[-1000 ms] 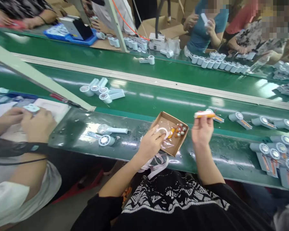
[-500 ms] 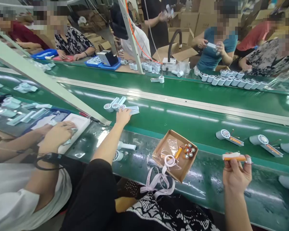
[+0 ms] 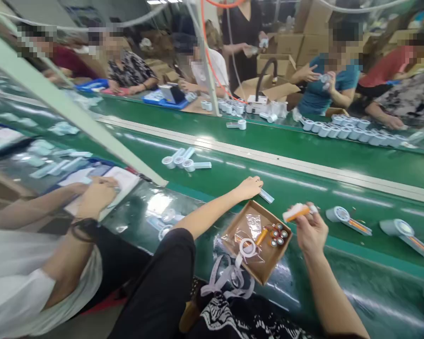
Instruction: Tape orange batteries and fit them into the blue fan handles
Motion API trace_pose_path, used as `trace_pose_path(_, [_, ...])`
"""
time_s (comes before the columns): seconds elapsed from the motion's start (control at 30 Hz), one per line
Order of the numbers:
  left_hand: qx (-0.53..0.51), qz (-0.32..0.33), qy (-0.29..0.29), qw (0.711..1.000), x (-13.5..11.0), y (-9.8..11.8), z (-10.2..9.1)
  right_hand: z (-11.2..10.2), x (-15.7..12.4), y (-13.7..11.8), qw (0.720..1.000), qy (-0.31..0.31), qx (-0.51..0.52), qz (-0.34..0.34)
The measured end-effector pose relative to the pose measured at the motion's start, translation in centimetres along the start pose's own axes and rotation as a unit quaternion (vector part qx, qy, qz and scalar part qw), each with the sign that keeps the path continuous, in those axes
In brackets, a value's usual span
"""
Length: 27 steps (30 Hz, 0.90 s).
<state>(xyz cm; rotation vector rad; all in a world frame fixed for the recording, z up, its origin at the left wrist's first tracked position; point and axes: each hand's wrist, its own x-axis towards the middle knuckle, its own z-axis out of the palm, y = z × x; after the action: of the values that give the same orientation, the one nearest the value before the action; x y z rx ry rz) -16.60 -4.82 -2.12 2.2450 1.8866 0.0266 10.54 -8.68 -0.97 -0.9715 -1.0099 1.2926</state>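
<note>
In this head view we see the left hand (image 3: 250,187) just beyond the far edge of the cardboard tray (image 3: 268,267), its fingers curled over the head end of a pale blue fan housing (image 3: 267,195) on or just above the green conveyor belt (image 3: 226,176); the thumb and the exact hold are hidden. Half a second ago this hand was over the group of fan housings (image 3: 189,165) farther left, where we now count three heads; we infer that the piece under the fingers came from there. The right hand (image 3: 313,230) pinches an orange battery cell (image 3: 297,215), a white strip lying along it, between thumb and fingers, and has shifted inward from well right of the tray to just beside its far right corner. We judge that this brings housing and cell near each other, though they remain apart and nothing is joined. The housing's visible handle shows no orange, whereas the wired fan (image 3: 339,214) to the right has an orange strip along its handle. Inside the tray we note upright cells (image 3: 280,241) clustered at the right, a clear plastic film (image 3: 253,225) and a white tape ring (image 3: 240,249).
</note>
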Motion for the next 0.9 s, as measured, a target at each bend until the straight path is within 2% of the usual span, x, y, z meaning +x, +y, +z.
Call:
trace_pose_path(0.1, [-0.012,0.010,-0.034,0.999,0.9,1.1,0.7,1.5,1.6,0.5,0.990,-0.089,-0.113,-0.006])
trace_pose_path(0.23, [-0.031,-0.012,-0.085,0.996,2.5,0.1,0.4,2.2,5.5,2.0,0.961,-0.165,-0.221,-0.020])
trace_pose_path(0.3, [-0.043,-0.026,-0.095,0.994,2.9,0.0,-0.1,2.4,7.2,2.8,0.935,-0.203,-0.287,-0.045])
trace_pose_path(0.43, [-0.062,-0.059,-0.082,0.993,2.6,0.7,-0.5,2.6,9.1,3.9,0.848,-0.274,-0.439,-0.109])
trace_pose_path(0.6, [-0.082,-0.081,-0.063,0.991,2.4,1.9,-0.5,2.7,9.5,3.4,0.768,-0.321,-0.538,-0.128])
trace_pose_path(0.8, [-0.107,-0.122,-0.041,0.986,2.6,3.4,-0.5,4.4,9.6,1.7,0.618,-0.397,-0.667,-0.124])
trace_pose_path(0.9, [-0.119,-0.147,-0.035,0.981,3.3,4.0,-1.0,5.9,9.5,1.4,0.553,-0.424,-0.708,-0.114])
